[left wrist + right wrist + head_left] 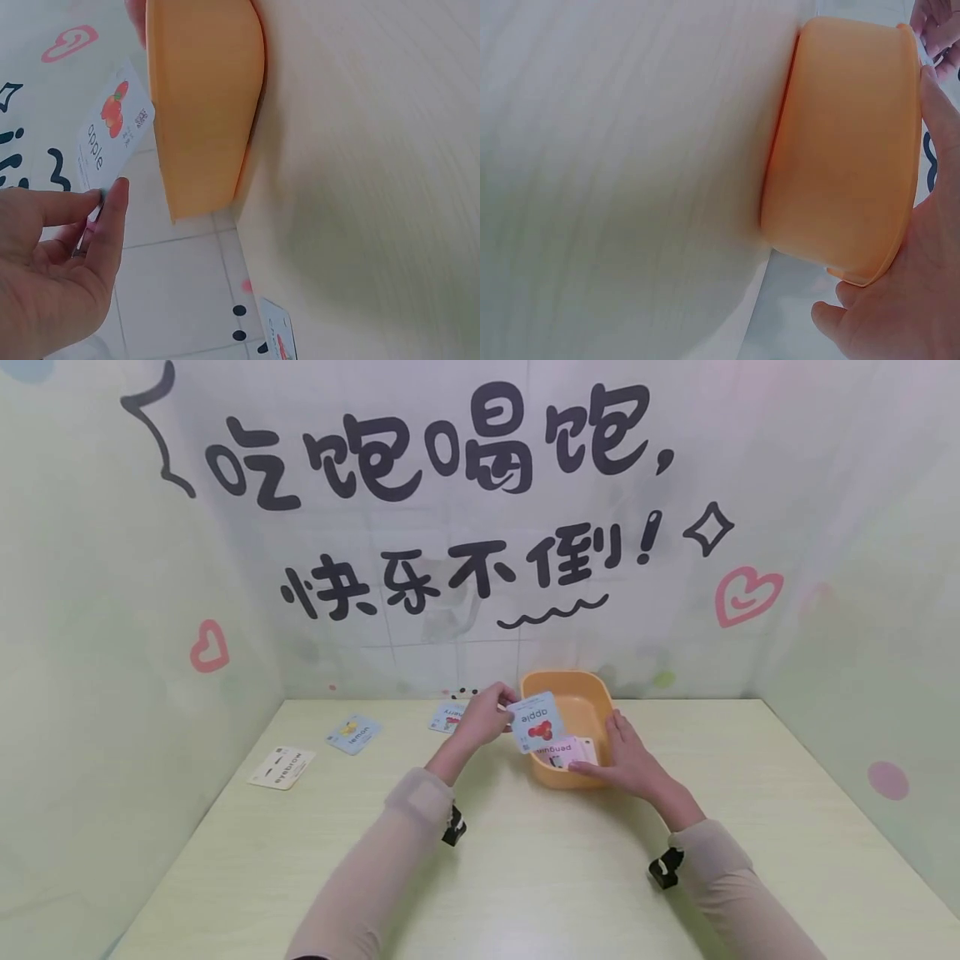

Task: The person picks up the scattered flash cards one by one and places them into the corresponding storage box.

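My left hand pinches a blue apple flash card by its edge, thumb against fingers. The card is tilted over the left rim of an orange plastic bin, and in the left wrist view the card stands beside the bin's wall. Holding the bin at its near right corner is my right hand, thumb at the front rim and fingers along the right side. Inside the bin lies a pink penguin card with other cards, partly covered by the apple card and my thumb.
A lemon card and a white card reading eyebrow lie on the table at the left. Behind my left hand is a partly hidden cherry card. A printed wall rises behind the bin.
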Action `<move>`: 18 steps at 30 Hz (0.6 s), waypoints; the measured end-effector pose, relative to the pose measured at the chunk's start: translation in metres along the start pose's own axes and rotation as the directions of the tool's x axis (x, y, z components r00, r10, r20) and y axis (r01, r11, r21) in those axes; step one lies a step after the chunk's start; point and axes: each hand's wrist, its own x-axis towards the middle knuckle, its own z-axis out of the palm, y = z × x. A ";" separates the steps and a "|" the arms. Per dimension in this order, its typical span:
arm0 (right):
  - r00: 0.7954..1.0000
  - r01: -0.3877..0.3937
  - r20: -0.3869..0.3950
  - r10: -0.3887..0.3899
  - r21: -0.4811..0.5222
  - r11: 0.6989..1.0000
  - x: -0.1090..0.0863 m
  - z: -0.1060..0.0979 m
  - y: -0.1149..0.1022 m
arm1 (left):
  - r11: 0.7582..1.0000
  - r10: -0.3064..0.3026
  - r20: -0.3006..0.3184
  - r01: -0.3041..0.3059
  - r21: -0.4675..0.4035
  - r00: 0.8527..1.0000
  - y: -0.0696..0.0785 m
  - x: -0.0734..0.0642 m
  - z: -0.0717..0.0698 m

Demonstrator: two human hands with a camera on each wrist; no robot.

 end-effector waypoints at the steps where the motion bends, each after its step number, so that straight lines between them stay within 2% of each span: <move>1: 1.000 -0.003 0.000 0.003 0.001 1.000 0.000 0.000 0.000 | 1.000 -0.001 0.000 0.001 0.001 1.000 0.000 0.001 0.003; 9: 1.000 0.010 -0.001 -0.010 -0.010 1.000 0.000 0.000 -0.001 | 1.000 0.007 0.011 -0.007 0.000 1.000 0.004 0.003 0.020; 14: 1.000 0.011 0.004 -0.011 -0.007 1.000 0.000 0.000 -0.002 | 1.000 -0.005 0.021 0.004 0.026 1.000 0.004 0.002 0.019; 18: 1.000 0.010 0.003 -0.010 -0.020 1.000 0.000 -0.001 -0.002 | 0.999 -0.012 0.020 0.011 0.031 1.000 -0.001 0.003 0.015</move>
